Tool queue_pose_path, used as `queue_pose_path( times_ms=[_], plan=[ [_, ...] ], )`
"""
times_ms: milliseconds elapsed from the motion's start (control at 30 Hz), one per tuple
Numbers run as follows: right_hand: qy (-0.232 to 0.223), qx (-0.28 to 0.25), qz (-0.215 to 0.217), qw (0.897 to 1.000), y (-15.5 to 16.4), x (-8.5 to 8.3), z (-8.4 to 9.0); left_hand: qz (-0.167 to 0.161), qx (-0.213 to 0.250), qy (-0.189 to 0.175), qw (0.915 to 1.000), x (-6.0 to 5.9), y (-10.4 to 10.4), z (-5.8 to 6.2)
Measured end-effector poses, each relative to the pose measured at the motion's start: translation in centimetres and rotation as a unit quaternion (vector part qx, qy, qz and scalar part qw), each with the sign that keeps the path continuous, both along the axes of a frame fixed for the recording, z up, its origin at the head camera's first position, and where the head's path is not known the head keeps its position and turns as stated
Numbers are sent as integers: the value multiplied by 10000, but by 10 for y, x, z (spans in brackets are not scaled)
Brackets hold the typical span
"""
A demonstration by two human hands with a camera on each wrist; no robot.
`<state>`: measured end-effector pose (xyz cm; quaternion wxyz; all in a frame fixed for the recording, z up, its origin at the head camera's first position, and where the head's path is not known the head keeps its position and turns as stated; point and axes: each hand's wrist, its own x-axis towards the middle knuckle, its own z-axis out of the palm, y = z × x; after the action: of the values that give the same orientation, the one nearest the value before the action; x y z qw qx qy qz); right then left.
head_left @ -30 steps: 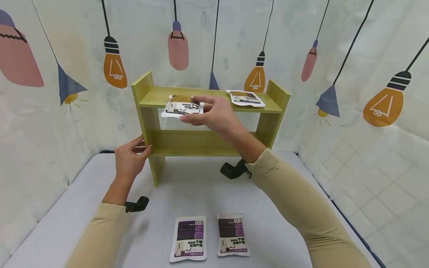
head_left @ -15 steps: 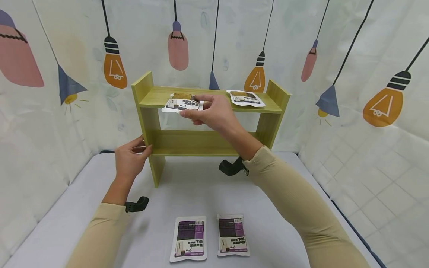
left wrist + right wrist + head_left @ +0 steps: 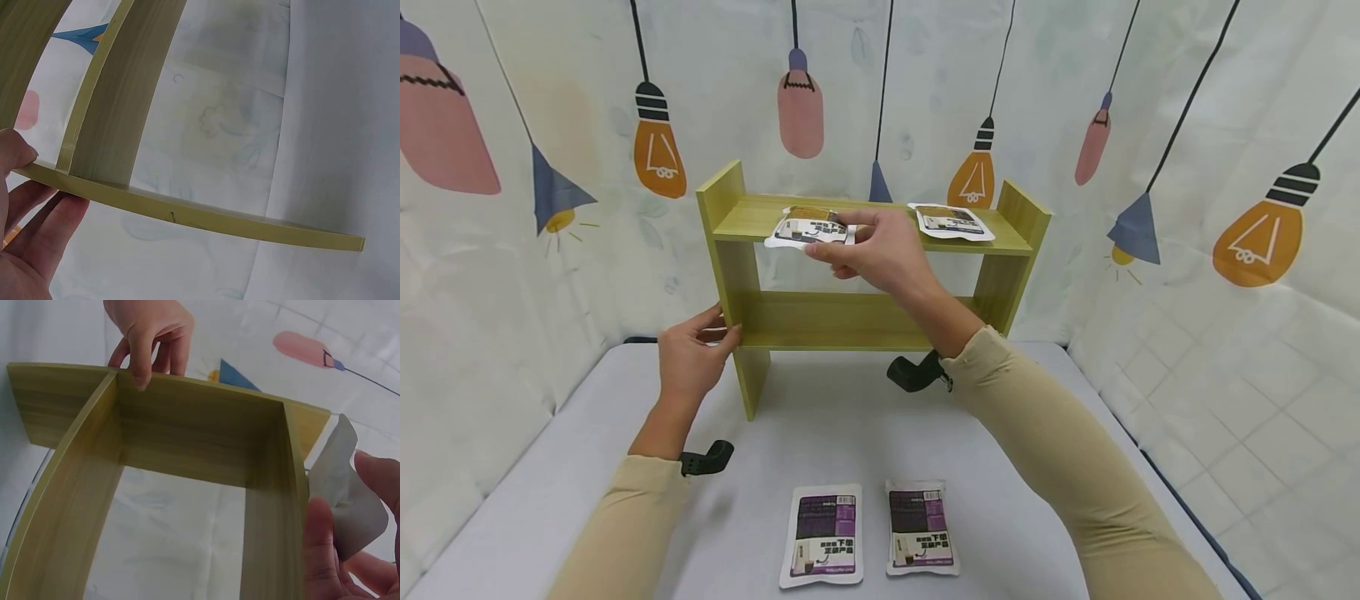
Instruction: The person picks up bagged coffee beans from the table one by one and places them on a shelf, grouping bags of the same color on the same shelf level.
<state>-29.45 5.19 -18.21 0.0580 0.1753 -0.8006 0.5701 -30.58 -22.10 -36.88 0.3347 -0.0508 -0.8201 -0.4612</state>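
A white pouch with a brown-and-yellow label (image 3: 808, 227) is pinched by its right end in my right hand (image 3: 891, 254), at the left part of the top board. The right wrist view shows the pouch's pale underside (image 3: 347, 494) close against that board. My left hand (image 3: 691, 354) grips the left side panel of the two-tier wooden shelf (image 3: 835, 321), thumb on the inner side and fingers outside. In the left wrist view the thumb and fingers straddle the panel edge (image 3: 187, 212). Another pouch with a similar label (image 3: 953, 222) lies flat at the right of the top board.
Two white pouches with purple labels lie face up on the white table near the front: a left one (image 3: 823, 536) and a right one (image 3: 921, 527). A printed wall sheet (image 3: 715, 92) hangs behind the shelf. The lower board (image 3: 850, 340) runs between the side panels.
My right hand has brought the pouch slightly back and lower onto the top board, its near edge tilting down flatter. The left hand keeps its hold on the side panel.
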Motion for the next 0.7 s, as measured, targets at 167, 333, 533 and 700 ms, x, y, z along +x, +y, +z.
queue_pose_path(
  times_ms=[167,333,533,700],
  plan=[
    [224,76,-131,9996,-1,-1,-1,7,-13,-31,10000,2,1,1],
    [544,76,-255,9982,-3,-4,-5,31,-33,-81,10000,2,1,1],
    [924,194,-462,9945,-5,-8,-9,46,-39,-94,9999,1,1,1],
    [1175,400,-669,9900,-7,-10,-10,36,0,-152,9999,3,1,2]
  ],
)
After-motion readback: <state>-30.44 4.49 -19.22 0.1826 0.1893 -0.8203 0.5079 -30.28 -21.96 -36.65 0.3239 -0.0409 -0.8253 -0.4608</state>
